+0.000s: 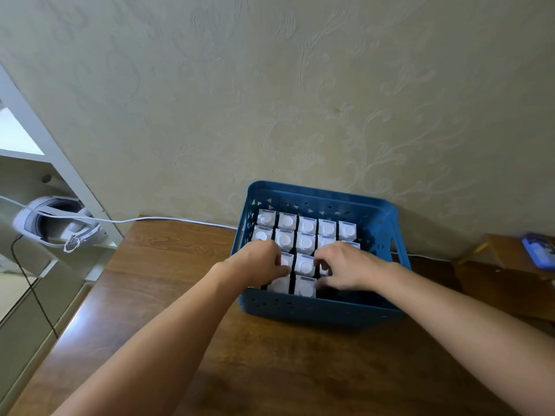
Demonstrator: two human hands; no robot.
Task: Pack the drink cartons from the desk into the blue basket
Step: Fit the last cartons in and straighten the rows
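Where the blue basket (315,310) has room, both hands curled on upright cartons (305,265).

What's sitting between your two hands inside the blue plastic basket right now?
In the head view, one upright white drink carton with a round cap stands between the left hand and the right hand.

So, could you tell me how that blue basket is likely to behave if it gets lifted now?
The blue basket is probably heavy, since rows of drink cartons nearly fill it. Its thin perforated plastic walls may flex somewhat. The upright cartons are packed tightly, so they seem unlikely to tip.
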